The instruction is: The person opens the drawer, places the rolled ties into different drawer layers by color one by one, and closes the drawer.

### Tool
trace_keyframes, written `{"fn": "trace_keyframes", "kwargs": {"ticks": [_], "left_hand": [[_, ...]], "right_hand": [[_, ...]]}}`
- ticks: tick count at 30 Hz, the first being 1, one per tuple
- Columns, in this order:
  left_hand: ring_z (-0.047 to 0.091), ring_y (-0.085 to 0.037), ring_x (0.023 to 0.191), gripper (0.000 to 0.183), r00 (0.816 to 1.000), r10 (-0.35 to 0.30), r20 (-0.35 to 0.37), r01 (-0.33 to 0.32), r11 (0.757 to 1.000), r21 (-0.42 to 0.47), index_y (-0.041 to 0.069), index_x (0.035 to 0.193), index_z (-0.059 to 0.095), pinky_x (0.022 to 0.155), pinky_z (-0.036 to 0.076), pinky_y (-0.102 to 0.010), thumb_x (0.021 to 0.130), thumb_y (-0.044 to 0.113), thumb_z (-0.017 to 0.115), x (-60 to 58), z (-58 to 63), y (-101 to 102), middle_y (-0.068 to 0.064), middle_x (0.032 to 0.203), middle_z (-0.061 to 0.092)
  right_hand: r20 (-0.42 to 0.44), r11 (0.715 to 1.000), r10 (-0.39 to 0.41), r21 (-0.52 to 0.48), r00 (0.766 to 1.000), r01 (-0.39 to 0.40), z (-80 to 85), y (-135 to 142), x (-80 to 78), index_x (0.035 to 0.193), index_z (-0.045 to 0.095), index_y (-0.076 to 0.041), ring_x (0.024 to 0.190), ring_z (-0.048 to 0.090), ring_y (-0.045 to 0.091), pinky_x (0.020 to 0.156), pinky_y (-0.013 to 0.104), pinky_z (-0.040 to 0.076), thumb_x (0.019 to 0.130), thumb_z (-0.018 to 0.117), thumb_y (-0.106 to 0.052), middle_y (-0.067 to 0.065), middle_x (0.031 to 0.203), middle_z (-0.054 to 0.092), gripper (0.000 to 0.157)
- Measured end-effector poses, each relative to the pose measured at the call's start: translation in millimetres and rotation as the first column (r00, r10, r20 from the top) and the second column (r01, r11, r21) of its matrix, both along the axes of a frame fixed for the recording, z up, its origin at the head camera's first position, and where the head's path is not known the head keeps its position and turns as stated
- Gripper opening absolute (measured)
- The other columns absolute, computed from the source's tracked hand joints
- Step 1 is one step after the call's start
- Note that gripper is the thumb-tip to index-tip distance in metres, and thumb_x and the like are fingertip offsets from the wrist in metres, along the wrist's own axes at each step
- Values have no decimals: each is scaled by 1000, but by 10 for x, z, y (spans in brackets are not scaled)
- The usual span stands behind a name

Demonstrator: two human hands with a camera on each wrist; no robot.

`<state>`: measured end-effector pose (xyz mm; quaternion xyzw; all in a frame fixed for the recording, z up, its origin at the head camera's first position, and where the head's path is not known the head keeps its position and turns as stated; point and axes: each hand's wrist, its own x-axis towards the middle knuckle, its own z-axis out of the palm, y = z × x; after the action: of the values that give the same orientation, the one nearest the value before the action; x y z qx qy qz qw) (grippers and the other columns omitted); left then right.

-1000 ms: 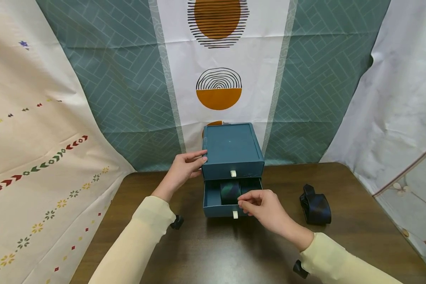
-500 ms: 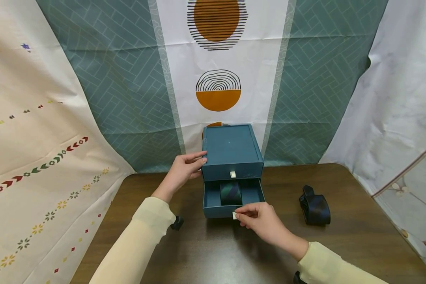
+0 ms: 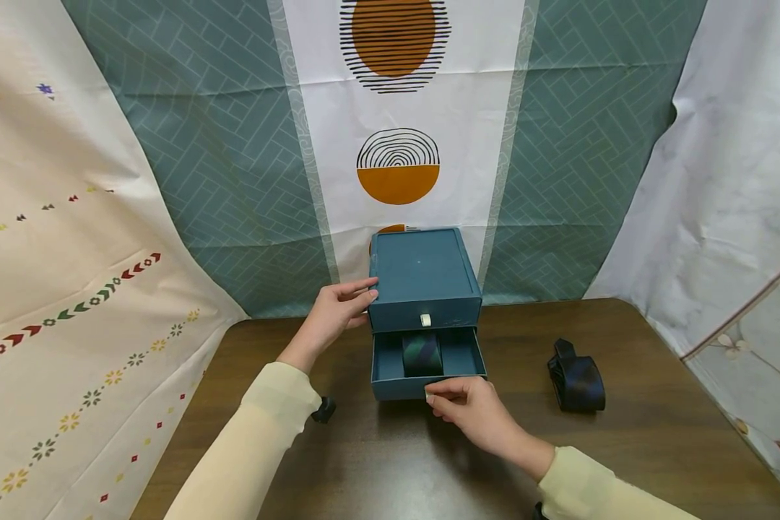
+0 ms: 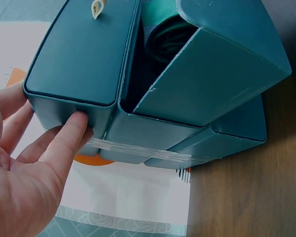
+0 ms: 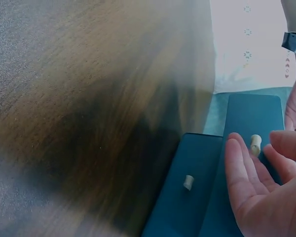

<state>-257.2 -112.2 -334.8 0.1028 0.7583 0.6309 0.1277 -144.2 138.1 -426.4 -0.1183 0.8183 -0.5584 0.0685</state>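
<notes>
A blue-green drawer cabinet stands at the back of the table. My left hand rests on its left side, fingertips at the top edge. The drawer below the top one is pulled out and holds a rolled dark green and navy necktie. At that drawer's front, my right hand has its thumb and fingertips around a small cream pull tab. In the right wrist view, a further pull tab shows on the lower front.
Another rolled dark navy necktie lies on the brown wooden table, right of the cabinet. Patterned cloths hang behind and at both sides. Clear tape runs along the cabinet's side.
My right hand has moved from the drawer's upper rim down to the pull tab on its front. The left hand stays against the cabinet, and the drawer remains pulled out.
</notes>
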Motion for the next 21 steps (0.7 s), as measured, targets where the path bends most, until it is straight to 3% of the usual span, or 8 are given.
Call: {"fn": "trace_keyframes", "kwargs": {"ticks": [7, 21], "left_hand": [[50, -22, 127, 46, 1000, 1, 1, -2, 1000, 5, 19, 135, 53, 96, 46, -48, 91, 28, 61, -8, -14, -5, -3, 142, 46], [47, -22, 129, 46, 1000, -7, 4, 7, 1000, 17, 18, 135, 52, 98, 44, -49, 91, 28, 61, -18, -9, -10, -5, 143, 45]], "right_hand": [[9, 1000, -12, -10, 1000, 12, 197, -64, 94, 105, 71, -1, 78, 68, 26, 67, 32, 58, 88, 64, -8, 11, 90, 71, 20], [9, 999, -2, -48, 1000, 2, 158, -39, 32, 101, 72, 0, 83, 68, 29, 70, 29, 58, 87, 64, -7, 14, 96, 71, 17]]}}
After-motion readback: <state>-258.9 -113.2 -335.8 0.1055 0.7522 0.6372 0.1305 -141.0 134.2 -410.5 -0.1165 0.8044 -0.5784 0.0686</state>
